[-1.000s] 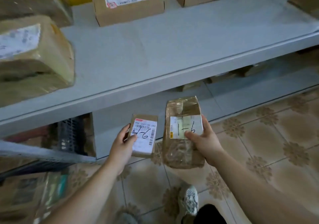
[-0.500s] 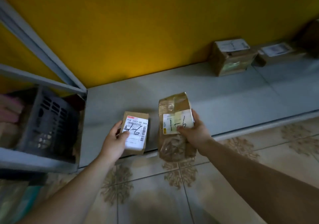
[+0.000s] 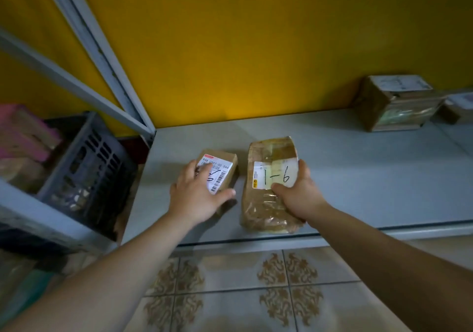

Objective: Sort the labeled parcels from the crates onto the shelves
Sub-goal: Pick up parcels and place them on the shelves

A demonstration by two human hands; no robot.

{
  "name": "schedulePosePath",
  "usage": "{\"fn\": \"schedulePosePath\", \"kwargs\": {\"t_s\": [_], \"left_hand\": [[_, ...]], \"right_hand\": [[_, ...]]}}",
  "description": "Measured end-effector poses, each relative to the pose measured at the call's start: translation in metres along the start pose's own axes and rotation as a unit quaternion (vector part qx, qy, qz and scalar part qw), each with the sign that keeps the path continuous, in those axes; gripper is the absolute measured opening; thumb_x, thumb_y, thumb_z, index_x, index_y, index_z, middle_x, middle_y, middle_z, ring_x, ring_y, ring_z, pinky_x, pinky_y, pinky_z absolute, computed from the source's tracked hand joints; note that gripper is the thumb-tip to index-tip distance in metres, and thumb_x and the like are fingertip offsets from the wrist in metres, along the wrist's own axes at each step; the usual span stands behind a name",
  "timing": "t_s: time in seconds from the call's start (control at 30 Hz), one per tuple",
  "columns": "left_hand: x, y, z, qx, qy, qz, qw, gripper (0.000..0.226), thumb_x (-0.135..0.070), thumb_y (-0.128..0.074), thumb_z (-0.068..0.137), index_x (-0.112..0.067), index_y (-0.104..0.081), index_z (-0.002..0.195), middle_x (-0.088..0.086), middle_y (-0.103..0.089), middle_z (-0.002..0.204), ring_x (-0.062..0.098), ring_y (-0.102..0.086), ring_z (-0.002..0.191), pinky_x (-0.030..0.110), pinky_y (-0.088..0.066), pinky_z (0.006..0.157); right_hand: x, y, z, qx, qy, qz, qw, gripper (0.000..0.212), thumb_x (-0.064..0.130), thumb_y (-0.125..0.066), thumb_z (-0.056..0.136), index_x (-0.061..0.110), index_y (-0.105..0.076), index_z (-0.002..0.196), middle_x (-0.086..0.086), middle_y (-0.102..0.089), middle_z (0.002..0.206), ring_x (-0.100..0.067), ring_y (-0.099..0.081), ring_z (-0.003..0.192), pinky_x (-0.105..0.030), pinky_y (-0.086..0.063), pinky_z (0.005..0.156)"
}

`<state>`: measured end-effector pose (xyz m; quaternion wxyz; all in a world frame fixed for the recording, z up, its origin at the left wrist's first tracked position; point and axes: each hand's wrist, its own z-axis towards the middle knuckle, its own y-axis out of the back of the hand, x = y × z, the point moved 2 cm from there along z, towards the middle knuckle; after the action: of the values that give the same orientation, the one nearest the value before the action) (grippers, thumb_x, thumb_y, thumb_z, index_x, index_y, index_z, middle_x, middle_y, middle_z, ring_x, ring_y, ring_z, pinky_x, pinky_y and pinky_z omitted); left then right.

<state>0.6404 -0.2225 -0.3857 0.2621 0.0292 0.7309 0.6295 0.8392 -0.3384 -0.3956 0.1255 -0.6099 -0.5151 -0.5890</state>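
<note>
Two labelled parcels lie on the low grey shelf (image 3: 358, 178). My left hand (image 3: 197, 196) rests over a small brown box (image 3: 225, 161) with a white barcode label, fingers on its top and thumb along its near right edge. Beside it on the right is a larger taped brown parcel (image 3: 268, 203) marked "1-6". My right hand (image 3: 299, 193) grips that parcel by its right side, thumb on the label. Both parcels sit near the shelf's front left end.
A dark plastic crate (image 3: 89, 173) stands to the left behind a grey shelf frame (image 3: 102, 57). Two more boxes (image 3: 394, 106) sit at the back right of the shelf against the yellow wall. Patterned floor tiles (image 3: 256, 293) lie below.
Both hands moved forward and down, bringing the two parcels from above the floor onto the low shelf. My left hand shifted from the small box's side to its top.
</note>
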Motion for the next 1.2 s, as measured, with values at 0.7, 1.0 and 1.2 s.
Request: {"fn": "schedulePosePath", "kwargs": {"t_s": [0.7,1.0,1.2], "left_hand": [[0.086,0.011,0.121,-0.037,-0.061,0.083,0.994,0.064,-0.013,-0.044,0.099,-0.028,-0.014,0.154,0.002,-0.004,0.163,0.029,0.001,0.149,0.044,-0.012,0.120],[0.102,0.012,0.161,-0.087,-0.087,0.101,0.987,0.059,-0.028,-0.045,0.101,-0.026,-0.020,0.154,0.006,-0.013,0.161,0.033,-0.005,0.147,0.047,-0.015,0.119],[0.108,0.019,0.182,-0.067,-0.087,0.122,0.986,0.059,-0.029,-0.044,0.101,-0.029,-0.017,0.153,0.002,-0.010,0.162,0.030,0.001,0.148,0.053,-0.013,0.118]], "right_hand": [[0.039,-0.064,0.037,0.057,0.102,-0.422,0.899,0.094,0.086,-0.032,0.080,0.040,-0.001,0.156,0.000,0.011,0.166,-0.025,0.019,0.150,-0.051,-0.019,0.117],[0.036,-0.067,0.045,0.036,0.091,-0.415,0.904,0.096,0.090,-0.031,0.074,0.046,0.000,0.153,0.007,0.010,0.165,-0.019,0.017,0.150,-0.047,-0.022,0.117],[0.036,-0.066,0.045,0.023,0.097,-0.418,0.903,0.097,0.091,-0.028,0.072,0.046,0.000,0.152,0.008,0.007,0.165,-0.019,0.016,0.150,-0.046,-0.025,0.117]]}}
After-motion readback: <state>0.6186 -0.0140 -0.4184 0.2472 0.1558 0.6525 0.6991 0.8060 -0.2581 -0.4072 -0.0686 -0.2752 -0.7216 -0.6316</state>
